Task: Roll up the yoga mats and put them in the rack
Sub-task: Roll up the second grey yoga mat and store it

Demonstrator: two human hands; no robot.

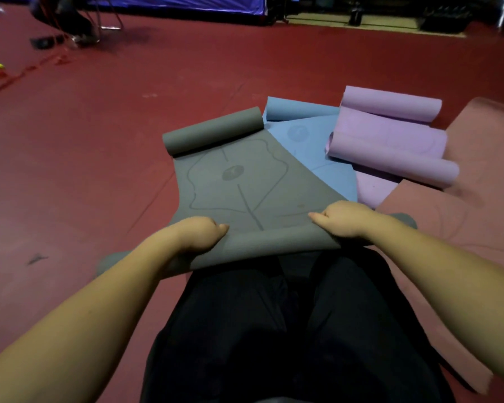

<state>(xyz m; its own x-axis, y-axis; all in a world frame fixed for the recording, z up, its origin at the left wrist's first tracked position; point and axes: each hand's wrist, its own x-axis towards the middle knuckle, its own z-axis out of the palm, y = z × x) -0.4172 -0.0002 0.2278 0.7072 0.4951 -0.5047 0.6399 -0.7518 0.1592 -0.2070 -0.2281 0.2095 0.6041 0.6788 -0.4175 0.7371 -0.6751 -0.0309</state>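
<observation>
On the red floor (99, 170) at my twelve o'clock lay the grey mat (236, 181); my left hand (200, 232) and right hand (342, 218) clamped its near roll (268, 242), spaced apart to keep it rolling evenly.

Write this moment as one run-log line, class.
step: rolling grey mat from near end | left hand: grips near roll | right hand: grips near roll | waiting: blue mat, purple mat | rack: unseen

Grey mat (245, 181) flat on floor, far end curled; overlaps blue mat (312, 141); lilac mat (390, 141) beside, both ends curled.
</observation>
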